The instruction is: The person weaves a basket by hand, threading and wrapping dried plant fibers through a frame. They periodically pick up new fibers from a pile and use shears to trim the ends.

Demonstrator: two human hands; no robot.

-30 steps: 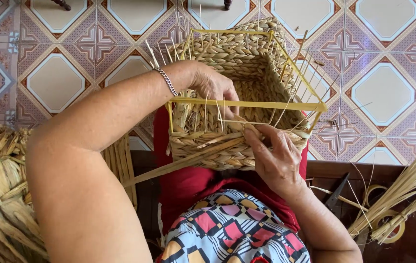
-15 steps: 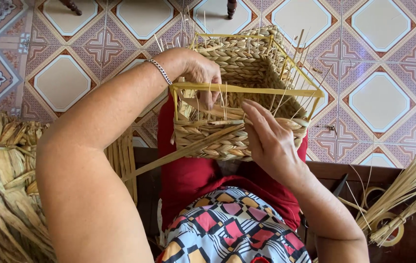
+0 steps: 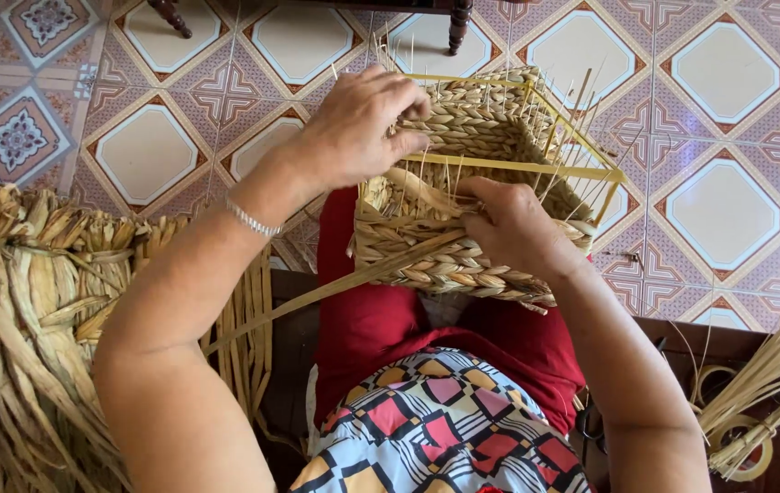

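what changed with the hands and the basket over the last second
The left hand moved from the basket's near wall to its far left rim, fingers now curled over the top. The woven basket has turned, its corner now facing the lap. The right hand stays on the near wall, and the long flat strand still trails to the left. The dried leaf bundle is unmoved.

- No packages, labels, signs or screens show anywhere in this view.
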